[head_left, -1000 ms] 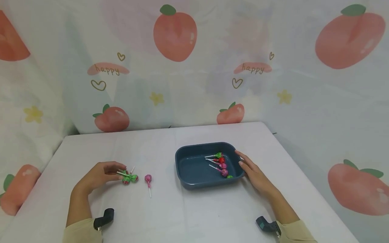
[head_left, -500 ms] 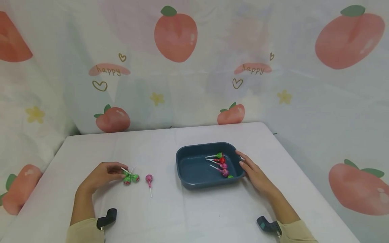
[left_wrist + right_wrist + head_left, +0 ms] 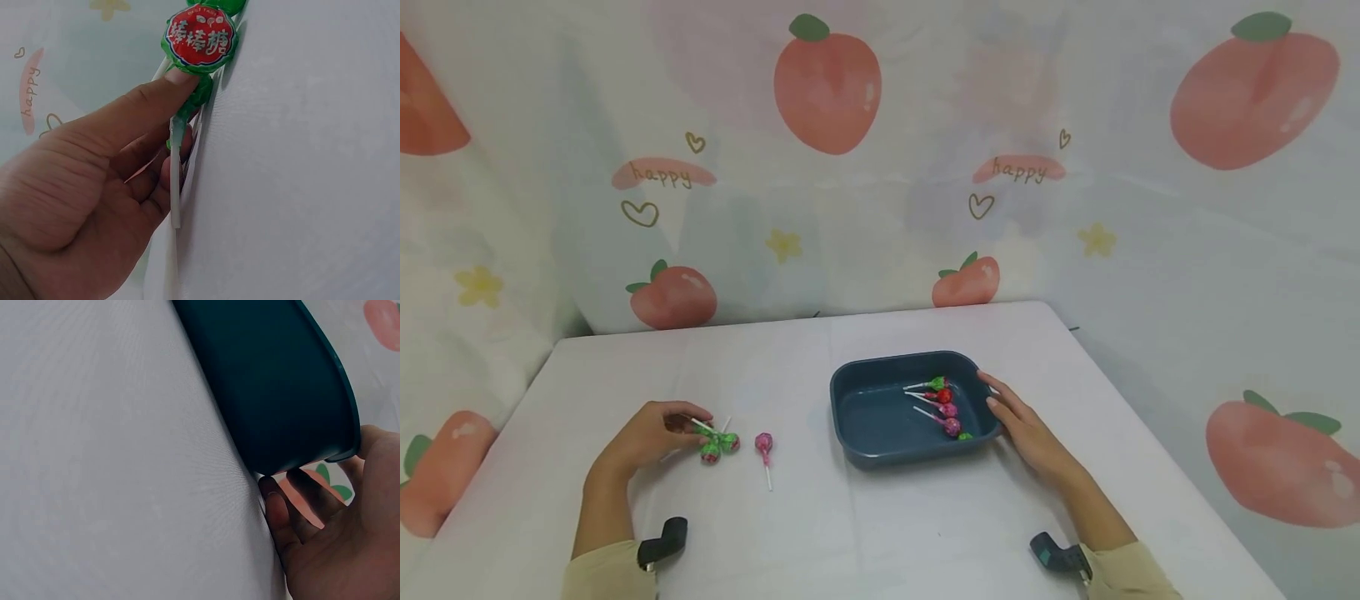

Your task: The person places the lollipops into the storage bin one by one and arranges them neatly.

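Farthest left on my head feed, the left hand (image 3: 651, 433) is at the green lollipops on the tabletop (image 3: 880, 533). Its fingers are nearly closed, and I read them as pinching one green lollipop (image 3: 200, 37) by the wrapper's neck; how firmly, I can't tell. The step in hand looks to me like taking hold of that lollipop. The next move calls for a straight lift, so the other green lollipop (image 3: 224, 5) close by isn't dragged along.

Just right of these lies a loose pink lollipop (image 3: 763, 442), stick towards the near edge. Beyond it sits the dark blue tray (image 3: 895, 456), holding a green, a red (image 3: 945, 396) and two pink lollipops, plus a green scrap (image 3: 965, 437) partly hidden by the near wall.

At the tray's right end, the right hand (image 3: 1036, 437) rests loosely spread fingers on rim and wall, grasping nothing I can see.

My left wrist feed gives me the printed red label and a hanging stick, unreadable from the head; the right one shows lower fingers against the tray's outer wall, but none of its contents.
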Action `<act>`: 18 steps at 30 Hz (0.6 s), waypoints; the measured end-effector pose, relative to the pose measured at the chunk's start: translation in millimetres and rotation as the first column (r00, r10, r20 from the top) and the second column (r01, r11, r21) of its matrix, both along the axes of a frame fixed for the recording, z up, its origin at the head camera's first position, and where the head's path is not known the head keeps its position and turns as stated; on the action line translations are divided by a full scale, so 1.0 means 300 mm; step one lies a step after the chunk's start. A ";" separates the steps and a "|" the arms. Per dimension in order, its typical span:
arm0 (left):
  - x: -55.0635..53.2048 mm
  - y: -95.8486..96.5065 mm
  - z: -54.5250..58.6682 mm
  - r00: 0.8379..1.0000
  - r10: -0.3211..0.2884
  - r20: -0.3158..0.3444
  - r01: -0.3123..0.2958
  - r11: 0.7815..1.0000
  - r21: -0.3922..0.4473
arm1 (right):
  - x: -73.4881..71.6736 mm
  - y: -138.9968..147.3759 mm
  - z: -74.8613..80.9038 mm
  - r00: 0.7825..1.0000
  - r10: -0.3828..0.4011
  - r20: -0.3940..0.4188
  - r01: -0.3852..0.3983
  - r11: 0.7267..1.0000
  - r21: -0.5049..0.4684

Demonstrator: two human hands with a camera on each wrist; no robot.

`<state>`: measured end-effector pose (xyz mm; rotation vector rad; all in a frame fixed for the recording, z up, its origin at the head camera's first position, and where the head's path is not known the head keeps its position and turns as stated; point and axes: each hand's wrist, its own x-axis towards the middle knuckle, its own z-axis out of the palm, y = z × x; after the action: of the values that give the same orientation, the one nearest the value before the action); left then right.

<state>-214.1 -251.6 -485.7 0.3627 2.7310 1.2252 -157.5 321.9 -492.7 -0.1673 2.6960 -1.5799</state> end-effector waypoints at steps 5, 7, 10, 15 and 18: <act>-0.002 -0.005 0.000 0.999 -0.003 -0.034 0.003 1.000 -0.021 | -0.005 -0.001 0.001 1.000 0.003 -0.004 -0.003 1.000 -0.002; -0.004 -0.007 -0.003 0.999 0.000 -0.045 -0.001 1.000 -0.026 | -0.005 -0.002 0.001 1.000 0.003 0.000 -0.003 1.000 -0.002; -0.007 -0.010 -0.007 0.999 0.013 -0.040 -0.014 1.000 -0.019 | -0.004 -0.002 0.002 1.000 0.003 0.002 -0.003 1.000 0.002; -0.005 -0.011 -0.011 0.999 0.019 -0.034 -0.019 1.000 -0.005 | -0.003 0.000 0.001 1.000 0.002 0.002 -0.002 1.000 0.009; -0.002 -0.009 -0.008 0.999 0.018 -0.048 -0.019 1.000 -0.009 | -0.002 0.001 0.000 1.000 0.001 0.003 -0.001 1.000 0.009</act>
<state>-214.6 -254.4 -488.1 0.3711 2.7855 1.2231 -157.9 322.1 -492.9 -0.1652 2.7000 -1.5659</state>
